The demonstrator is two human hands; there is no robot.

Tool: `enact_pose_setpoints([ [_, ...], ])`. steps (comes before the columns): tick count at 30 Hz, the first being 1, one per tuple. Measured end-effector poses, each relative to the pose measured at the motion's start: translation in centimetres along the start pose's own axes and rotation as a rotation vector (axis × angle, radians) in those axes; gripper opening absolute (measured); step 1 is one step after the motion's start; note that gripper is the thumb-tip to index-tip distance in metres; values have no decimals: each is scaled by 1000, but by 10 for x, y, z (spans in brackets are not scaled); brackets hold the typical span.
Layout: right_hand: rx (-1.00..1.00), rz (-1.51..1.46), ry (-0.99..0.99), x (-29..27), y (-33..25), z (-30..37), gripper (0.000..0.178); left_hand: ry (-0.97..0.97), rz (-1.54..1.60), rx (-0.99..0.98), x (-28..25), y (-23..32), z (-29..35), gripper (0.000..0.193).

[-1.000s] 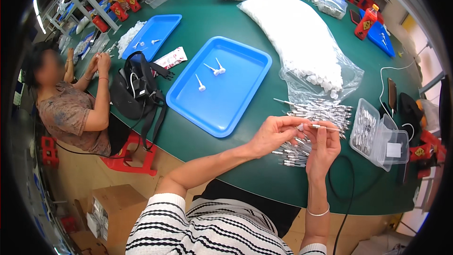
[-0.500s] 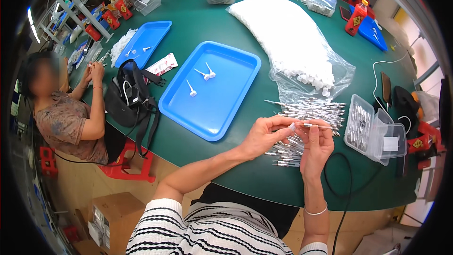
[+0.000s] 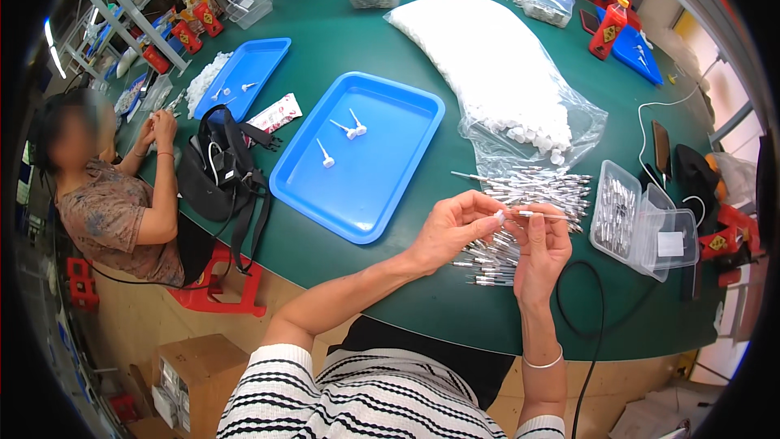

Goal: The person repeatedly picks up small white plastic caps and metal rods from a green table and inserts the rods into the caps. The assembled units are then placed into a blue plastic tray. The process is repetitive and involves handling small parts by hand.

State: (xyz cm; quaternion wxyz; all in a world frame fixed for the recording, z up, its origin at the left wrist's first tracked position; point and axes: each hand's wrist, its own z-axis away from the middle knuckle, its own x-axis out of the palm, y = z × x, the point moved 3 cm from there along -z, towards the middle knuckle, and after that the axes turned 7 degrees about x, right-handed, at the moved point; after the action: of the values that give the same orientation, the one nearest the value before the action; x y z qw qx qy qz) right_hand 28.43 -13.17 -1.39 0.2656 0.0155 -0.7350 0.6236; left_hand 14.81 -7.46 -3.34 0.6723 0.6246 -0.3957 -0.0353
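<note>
My left hand [image 3: 455, 232] pinches a small white plastic cap [image 3: 499, 216] between thumb and fingers. In my right hand [image 3: 539, 256] is a thin metal rod with a white section [image 3: 532, 214], held level and pointing at the cap. The two pieces are very close; I cannot tell whether they touch. Both hands are over a loose pile of similar thin metal rods [image 3: 544, 187] on the green table. Left of them lies a blue tray [image 3: 357, 187] with three joined cap-and-rod pieces [image 3: 327, 159] in it.
A clear bag of white caps [image 3: 496, 57] spreads beyond the rods. To the right stands a clear box of rods [image 3: 615, 215], with a black cable [image 3: 601, 301] nearby. A black bag [image 3: 213, 171] and a co-worker [image 3: 122, 187] are on the left. A red bottle [image 3: 609, 28] stands far right.
The whole view has shifted slightly. My hands keep almost the same pose, the cap and the rod still held close together.
</note>
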Motion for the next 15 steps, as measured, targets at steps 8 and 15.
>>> enact_pose_setpoints([
  [8,7,-6,-9,-1,1,0,16,13,17,-8,0,1,0,25],
  [15,8,6,-9,-2,2,-1,16,34,21,-7,-1,2,0,25],
])
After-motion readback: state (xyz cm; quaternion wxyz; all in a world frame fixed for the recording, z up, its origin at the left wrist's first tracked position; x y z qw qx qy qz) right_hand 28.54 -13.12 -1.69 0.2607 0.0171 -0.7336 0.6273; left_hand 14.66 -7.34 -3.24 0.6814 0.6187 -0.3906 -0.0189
